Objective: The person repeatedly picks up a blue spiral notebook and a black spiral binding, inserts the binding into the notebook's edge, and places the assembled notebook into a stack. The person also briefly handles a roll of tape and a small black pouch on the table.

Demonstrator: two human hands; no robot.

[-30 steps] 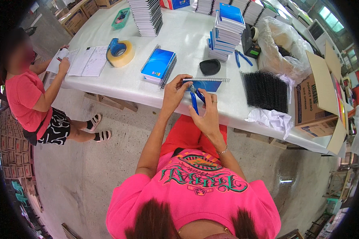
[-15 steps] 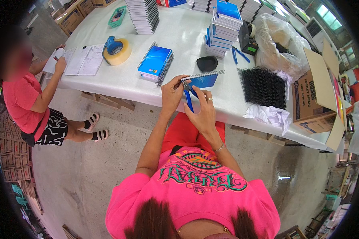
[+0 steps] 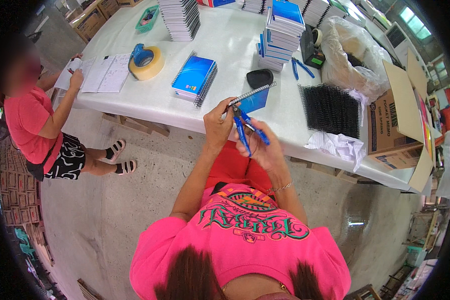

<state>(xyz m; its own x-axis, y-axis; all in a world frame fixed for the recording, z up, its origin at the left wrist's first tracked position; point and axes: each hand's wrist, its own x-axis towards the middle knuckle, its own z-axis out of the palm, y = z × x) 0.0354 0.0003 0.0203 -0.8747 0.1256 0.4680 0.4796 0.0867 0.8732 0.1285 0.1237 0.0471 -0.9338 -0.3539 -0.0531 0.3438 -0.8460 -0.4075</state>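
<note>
My left hand (image 3: 218, 121) pinches one end of a small blue spiral notebook (image 3: 255, 102) along its wire-bound edge. The notebook is tilted, its coil rising toward the right. Blue-handled pliers (image 3: 242, 131) are in my right hand (image 3: 269, 148), their handles spread. The jaws meet the coil's near end beside my left fingertips; whether they bite on the wire is too small to tell. Just beyond the notebook lies a black rounded pad (image 3: 260, 79). A short stack of blue spiral notebooks (image 3: 194, 77) sits to the left.
Tall notebook stacks (image 3: 282, 42) stand farther back. To the right are black plastic coils (image 3: 330, 111), another pair of blue-handled pliers (image 3: 302, 69), crumpled paper (image 3: 337, 146) and an open carton (image 3: 392, 122). Tape (image 3: 148, 64) lies left, near a person (image 3: 32, 115) writing at the table.
My right hand has shifted down and right, and the pliers' handles are swung round with it. The notebook's coil edge now slopes more steeply. My left hand stays almost in place.
</note>
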